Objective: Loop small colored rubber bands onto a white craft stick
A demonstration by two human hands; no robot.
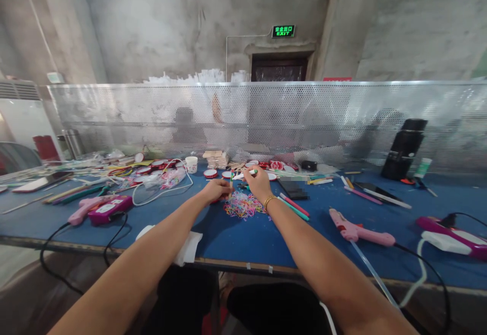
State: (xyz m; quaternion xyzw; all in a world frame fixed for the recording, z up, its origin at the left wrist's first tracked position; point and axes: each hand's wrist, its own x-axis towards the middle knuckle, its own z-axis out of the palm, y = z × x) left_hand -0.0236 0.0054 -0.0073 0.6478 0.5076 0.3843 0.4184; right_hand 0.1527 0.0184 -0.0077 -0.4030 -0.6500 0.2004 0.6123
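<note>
My left hand (218,191) is closed on a thin wooden stick (230,185) that stands nearly upright and looks green at its top. In my right hand (259,183) is a white marker with green on it (239,176), pinched between the fingers and pointing left toward the stick. Just below both hands lies a loose pile of small coloured rubber bands (244,206). Red-rimmed round discs (210,173) rest beyond the left hand. To the right of my right wrist are a red marker (297,205) and a teal one (293,209).
Pink glue guns lie left (84,209) and right (359,231), with cords trailing over the table edge. A paper cup (191,164), stacked wooden pieces (216,159) and clutter line the back. A black bottle (405,148) stands at right before a perforated metal screen (152,117).
</note>
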